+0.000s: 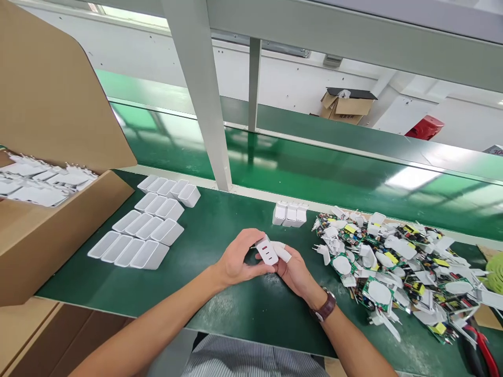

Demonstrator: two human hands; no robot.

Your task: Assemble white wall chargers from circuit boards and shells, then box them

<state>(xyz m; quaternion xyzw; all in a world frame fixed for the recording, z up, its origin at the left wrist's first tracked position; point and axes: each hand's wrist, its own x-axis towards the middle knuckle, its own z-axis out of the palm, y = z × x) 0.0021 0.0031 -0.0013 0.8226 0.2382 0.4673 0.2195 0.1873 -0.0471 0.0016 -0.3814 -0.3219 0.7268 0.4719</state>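
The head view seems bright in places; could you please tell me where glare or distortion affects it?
Head view: pale glare on the green surface beyond the bench, strongest toward the right; the grey post leans, probably from camera tilt or wide-angle stretch; the held white block shows its slots clearly.

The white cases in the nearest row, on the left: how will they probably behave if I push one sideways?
The cases look hollow and open-topped, so they are probably light and should slide easily on the green table. The walls hold their shape like hard plastic, so likely stiff. They stand close together, so neighbours may move too.
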